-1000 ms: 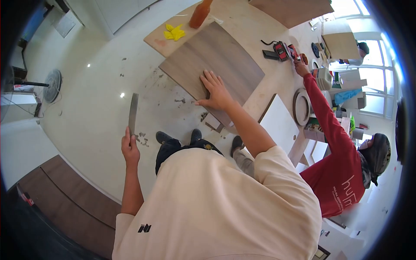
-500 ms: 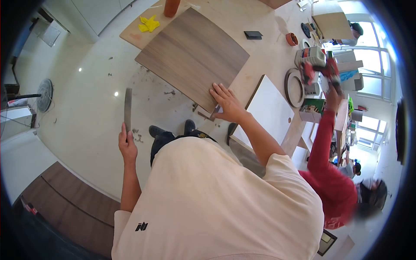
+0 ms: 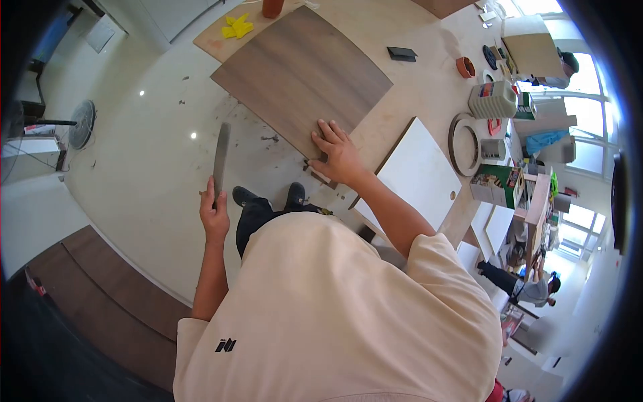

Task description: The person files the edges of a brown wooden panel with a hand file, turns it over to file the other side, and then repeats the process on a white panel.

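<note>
Left hand has swung the grey strip it's gripping in closer to the board, but they're still apart, so no contact yet. Board's brown woodgrain, lying flat on the counter under the right hand, which is open, fingers spread, not clutching anything.

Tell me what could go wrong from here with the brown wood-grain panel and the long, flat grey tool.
The panel juts past the edge of the pale wooden table, so pressure from the right hand might tip or shift it. The tool, raised in the left hand, could scratch the panel's face if it slips. Dark scraps on the white floor could slide underfoot.
</note>
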Demonstrator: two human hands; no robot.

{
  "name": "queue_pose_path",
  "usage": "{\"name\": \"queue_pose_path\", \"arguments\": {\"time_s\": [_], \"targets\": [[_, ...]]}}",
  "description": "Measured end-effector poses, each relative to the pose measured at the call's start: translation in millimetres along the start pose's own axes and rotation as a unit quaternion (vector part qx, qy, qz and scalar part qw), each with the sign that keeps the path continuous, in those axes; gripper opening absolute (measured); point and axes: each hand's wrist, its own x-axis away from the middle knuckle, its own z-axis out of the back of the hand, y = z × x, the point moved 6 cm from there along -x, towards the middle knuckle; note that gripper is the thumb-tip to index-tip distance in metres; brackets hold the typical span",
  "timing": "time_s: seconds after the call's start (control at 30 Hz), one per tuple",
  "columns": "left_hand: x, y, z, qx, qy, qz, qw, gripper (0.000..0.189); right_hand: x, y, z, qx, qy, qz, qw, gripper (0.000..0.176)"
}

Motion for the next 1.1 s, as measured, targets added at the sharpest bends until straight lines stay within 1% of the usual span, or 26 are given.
{"name": "queue_pose_path", "arguments": {"time_s": [0.07, 0.17, 0.2, 0.27, 0.4, 0.5, 0.6, 0.7, 0.8, 0.9, 1.0, 1.1], "targets": [[8.8, -7.7, -9.0, -0.009, 0.008, -0.009, 1.0, 0.048, -2.1, 4.6, -3.2, -0.011, 0.003, 0.008, 1.0, 0.071], [15.7, 24.7, -22.3, -0.034, 0.048, -0.078, 0.995, 0.049, -8.7, -8.4, 2.8, 0.011, 0.015, 0.004, 1.0, 0.067], [17.5, 26.6, -30.2, -0.024, 0.043, -0.069, 0.996, 0.049, -10.5, -13.5, 4.7, 0.024, 0.02, -0.001, 1.0, 0.065], [17.8, 28.3, -44.6, -0.004, 0.029, -0.051, 0.998, 0.05, -18.4, -10.3, -3.0, 0.039, 0.012, 0.022, 0.999, 0.062], [13.1, 33.4, -82.4, 0.013, 0.037, -0.111, 0.993, 0.051, -21.7, -7.8, -1.6, 0.025, -0.022, 0.042, 0.999, 0.057], [8.4, 41.1, -110.0, 0.052, 0.026, -0.112, 0.992, 0.053, -26.1, 18.6, 0.1, -0.021, -0.026, 0.089, 0.995, 0.058], [3.6, 39.3, -133.4, 0.06, 0.015, -0.145, 0.987, 0.056, -31.5, 70.9, 18.5, 0.01, 0.007, 0.0, 1.0, 0.062], [1.0, 36.0, -148.3, 0.021, 0.019, -0.194, 0.981, 0.06, -33.3, 94.7, 35.3, 0.034, -0.064, -0.079, 0.994, 0.07], [3.7, 40.5, -170.7, -0.046, 0.004, -0.233, 0.971, 0.061, -39.6, 91.4, 35.0, 0.061, -0.111, -0.101, 0.987, 0.075], [16.9, 71.9, -195.0, -0.028, 0.005, -0.294, 0.955, 0.064, -41.6, 93.8, 34.6, 0.066, -0.13, -0.109, 0.983, 0.077], [20.8, 78.2, -196.8, -0.017, 0.007, -0.292, 0.956, 0.06, -42.9, 97.1, 33.6, 0.09, -0.116, -0.075, 0.986, 0.078], [8.1, 31.5, -174.0, -0.077, 0.01, -0.201, 0.976, 0.059, -42.2, 92.2, 36.8, 0.096, -0.128, -0.097, 0.982, 0.079]]}}
